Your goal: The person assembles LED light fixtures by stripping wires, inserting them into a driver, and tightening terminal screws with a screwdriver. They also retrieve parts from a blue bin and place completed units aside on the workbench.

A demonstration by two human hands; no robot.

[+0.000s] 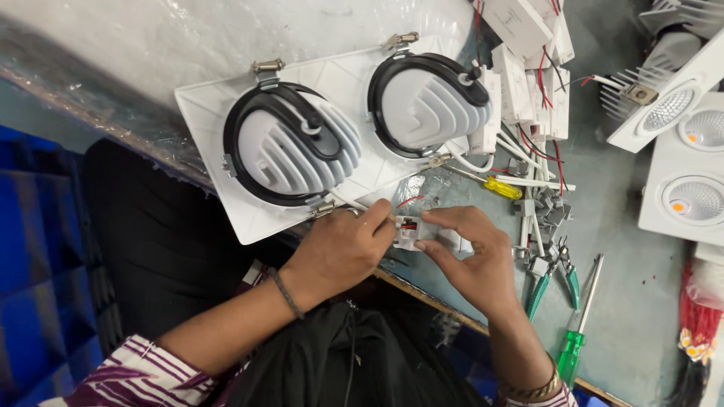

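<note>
From the head view, looking down over the person's lap and the near edge of the workbench, both hands are meeting on one small thing: a white connector block (411,232) with red and dark wires showing in its open end. The left hand (343,252) is coming in from the left, its thumb and forefinger closed together on the left end of the block, where the wires are entering. The right hand (471,260) is closing on it from the right, the thumb underneath and the fingers curling over the top, so the block is being pinched between the two hands and held just above the bench edge. Its long axis is running left to right, from one hand to the other, and neither hand is nearer than the other, since both are touching it. Thin white leads are trailing from the block up and away toward the twin downlight fitting (332,143), which is lying face down just beyond the hands with its two ribbed white heat sinks in black rings pointing up. To the right, well apart from the grip, a yellow-handled screwdriver (501,188), green-handled pliers (554,275) and a green-handled screwdriver (577,339) are lying on the grey bench, with white driver boxes (528,83) farther back.
</note>
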